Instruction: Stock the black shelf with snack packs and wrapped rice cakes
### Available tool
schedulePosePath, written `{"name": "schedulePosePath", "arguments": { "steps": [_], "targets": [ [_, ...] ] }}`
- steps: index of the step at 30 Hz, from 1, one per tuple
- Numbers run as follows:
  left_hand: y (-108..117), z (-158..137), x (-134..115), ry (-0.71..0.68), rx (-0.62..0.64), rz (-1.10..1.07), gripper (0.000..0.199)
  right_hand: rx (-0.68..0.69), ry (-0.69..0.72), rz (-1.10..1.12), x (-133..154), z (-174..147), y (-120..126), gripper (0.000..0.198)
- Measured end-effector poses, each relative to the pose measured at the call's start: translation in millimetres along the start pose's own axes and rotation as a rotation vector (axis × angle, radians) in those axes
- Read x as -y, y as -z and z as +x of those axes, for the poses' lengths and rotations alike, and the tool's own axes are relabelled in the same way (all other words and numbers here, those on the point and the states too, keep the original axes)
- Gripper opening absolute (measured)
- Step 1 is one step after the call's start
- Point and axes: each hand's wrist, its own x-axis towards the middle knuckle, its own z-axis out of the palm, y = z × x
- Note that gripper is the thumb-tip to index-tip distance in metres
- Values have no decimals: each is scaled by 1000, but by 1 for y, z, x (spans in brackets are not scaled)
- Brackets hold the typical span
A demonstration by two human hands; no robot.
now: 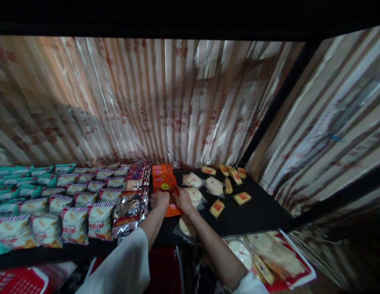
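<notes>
On the black shelf [260, 212] lies an overlapping row of orange snack packets [162, 179]. Both of my hands are at the front packet of that row. My left hand [161, 199] grips its left side with curled fingers, while my right hand [182, 200] has its right side, the fingertips partly hidden. Left of them stand dark red and silver packets [128, 210] in a stacked row. To the right are round white flat cakes in clear wrap [214, 185], one of them just beside my right hand. A yellow wrapped bar [217, 208] lies farther right.
Rows of white puffy snack bags [74, 224] and teal bags [24, 190] fill the left. Below the shelf's front edge are a red tray [308, 271] of wrapped cakes and a red basket [20, 281]. Striped plastic sheeting [177, 102] hangs behind; a black post [276, 106] slants at right.
</notes>
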Motion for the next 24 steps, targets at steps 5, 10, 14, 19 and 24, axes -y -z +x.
{"name": "schedulePosePath", "arguments": {
  "steps": [5,10,14,19,24],
  "targets": [
    [-5,19,-8,29,-61,70,34,34,25,-91,1,18,-5,32],
    [-10,33,-11,40,-53,111,35,28,23,-128,1,32,-8,28],
    [-12,43,-9,30,-37,126,32,24,22,-143,-1,40,-12,28],
    [-15,50,-5,14,-13,124,27,35,8,-150,-1,42,-15,28],
    [-15,52,-3,19,15,47,26,33,-11,-153,2,39,-15,30]
  ]
}}
